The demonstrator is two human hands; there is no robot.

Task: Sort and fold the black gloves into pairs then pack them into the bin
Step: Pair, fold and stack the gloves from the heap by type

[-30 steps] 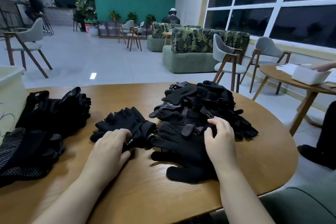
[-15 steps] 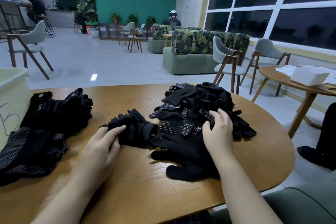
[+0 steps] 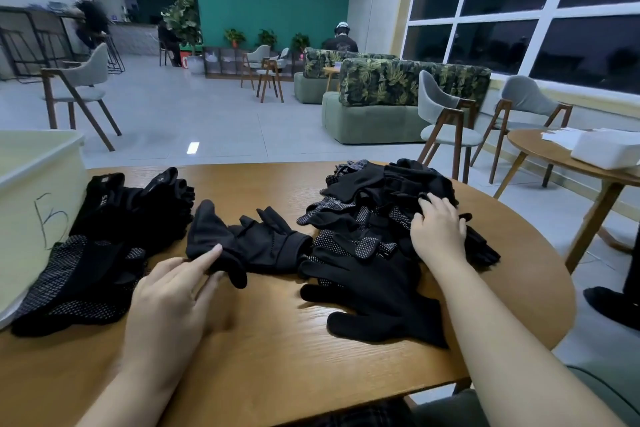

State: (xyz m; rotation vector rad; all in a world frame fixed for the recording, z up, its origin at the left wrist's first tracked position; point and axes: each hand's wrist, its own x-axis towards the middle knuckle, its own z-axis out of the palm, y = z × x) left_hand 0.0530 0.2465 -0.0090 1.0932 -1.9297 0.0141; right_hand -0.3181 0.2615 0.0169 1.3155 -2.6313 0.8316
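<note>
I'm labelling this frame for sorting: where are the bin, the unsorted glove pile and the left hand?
bin [image 3: 31,184], head view, bare front wall.
unsorted glove pile [image 3: 367,204], head view, dotted gloves mid-heap.
left hand [image 3: 173,295], head view, back of hand.

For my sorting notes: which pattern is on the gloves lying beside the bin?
Small white dots on black fabric, on the dotted gloves beside the bin; head view.
</note>
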